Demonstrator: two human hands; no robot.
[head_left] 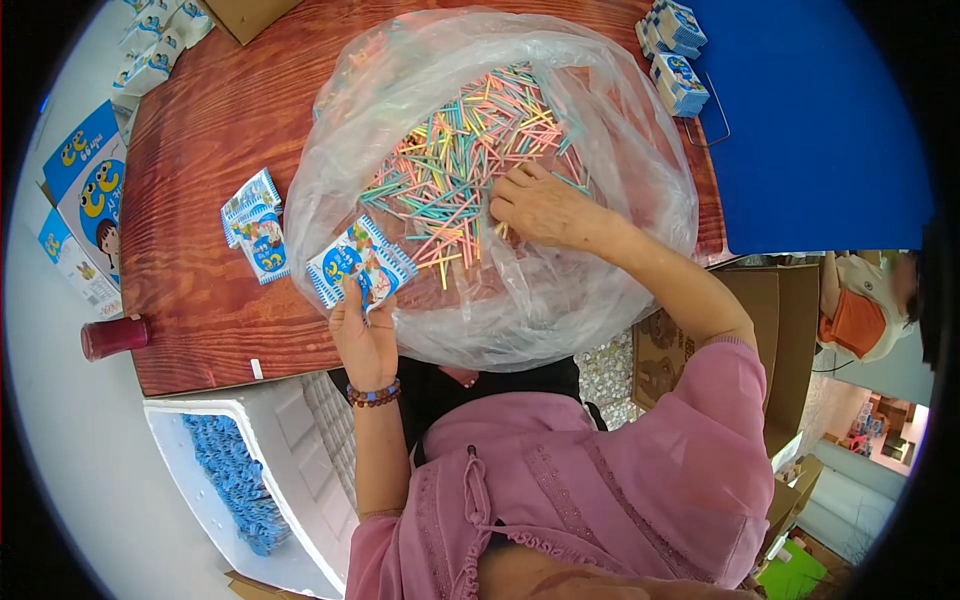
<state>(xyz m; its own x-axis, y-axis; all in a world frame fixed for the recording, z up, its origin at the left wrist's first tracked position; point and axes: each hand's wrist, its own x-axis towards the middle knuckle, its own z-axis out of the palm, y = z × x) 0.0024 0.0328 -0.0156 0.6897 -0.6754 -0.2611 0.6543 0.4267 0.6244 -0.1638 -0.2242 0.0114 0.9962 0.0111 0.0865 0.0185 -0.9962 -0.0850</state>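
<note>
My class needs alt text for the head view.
A person's right hand reaches into an open clear plastic bag of pastel sticks; the left hand holds a blue-and-white packet. Similar packets lie on the wooden table.

Bag [652, 165]: thin, crinkled plastic — glossy; sticks [480, 130]: matt; packets [345, 262]: smooth, shiny film; worktop [200, 185]: grained wood — faintly glossy; box [300, 432]: matt foam; shirt [665, 430]: matt cloth.

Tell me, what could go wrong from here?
The right hand is in among thin coloured sticks, so some might snap. The plastic bag looks soft and loose; if its near side sags, sticks could spill. The red jar sits by the edge of the table and might fall.
</note>
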